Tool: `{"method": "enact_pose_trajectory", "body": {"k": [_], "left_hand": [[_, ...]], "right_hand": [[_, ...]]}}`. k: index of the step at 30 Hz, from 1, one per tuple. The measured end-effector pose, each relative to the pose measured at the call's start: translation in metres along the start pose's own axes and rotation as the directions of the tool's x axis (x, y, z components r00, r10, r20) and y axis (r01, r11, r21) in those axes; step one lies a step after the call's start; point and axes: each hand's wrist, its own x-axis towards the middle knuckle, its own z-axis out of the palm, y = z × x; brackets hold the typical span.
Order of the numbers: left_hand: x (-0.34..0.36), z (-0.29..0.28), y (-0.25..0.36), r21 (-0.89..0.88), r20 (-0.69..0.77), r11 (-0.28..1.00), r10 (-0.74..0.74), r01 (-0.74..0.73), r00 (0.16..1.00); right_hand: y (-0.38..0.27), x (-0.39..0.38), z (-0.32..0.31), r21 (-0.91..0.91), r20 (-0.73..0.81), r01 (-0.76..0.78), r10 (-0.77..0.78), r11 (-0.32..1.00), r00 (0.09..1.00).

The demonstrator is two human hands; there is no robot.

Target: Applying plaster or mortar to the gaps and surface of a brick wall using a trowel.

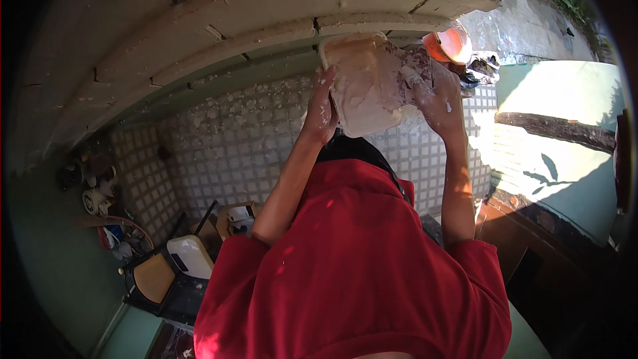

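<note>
The 2 hands are flanking a paste-smeared rectangular plastic tub (369,122) before the torso. The left hand (321,110) is gripping its left edge; the right hand (441,105) is reaching its right side, grasp indeterminable. The long axis is pointing away, leaning slightly left.
</note>
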Motion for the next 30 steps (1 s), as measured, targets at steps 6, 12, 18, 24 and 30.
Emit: {"method": "enact_pose_trajectory", "body": {"k": [6, 12, 18, 24, 30], "left_hand": [[-0.01, 0.005, -0.005, 0.08, -0.045, 0.996, 0.03, -0.026, 0.999], [-0.008, -0.004, -0.017, 0.043, 0.016, 0.999, 0.014, -0.014, 1.0], [-0.005, 0.003, -0.022, 0.012, 0.03, 1.0, 0.009, -0.009, 1.0], [0.011, 0.021, -0.038, 0.078, 0.004, 0.994, 0.074, -0.074, 0.997], [0.039, 0.062, -0.069, 0.1, -0.022, 0.993, 0.072, -0.07, 0.997]], "right_hand": [[-0.001, -0.01, 0.016, 0.017, 0.043, 0.04, -0.041, 0.999, 0.998], [0.004, -0.024, 0.032, -0.022, 0.007, 0.025, -0.025, 0.999, 1.0], [0.017, -0.016, 0.005, 0.012, 0.023, -0.003, 0.003, 1.0, 1.0], [0.054, -0.007, -0.003, -0.111, -0.093, 0.095, -0.106, 0.989, 0.99], [0.096, 0.005, -0.031, -0.021, -0.064, 0.129, -0.131, 0.991, 0.989]]}}
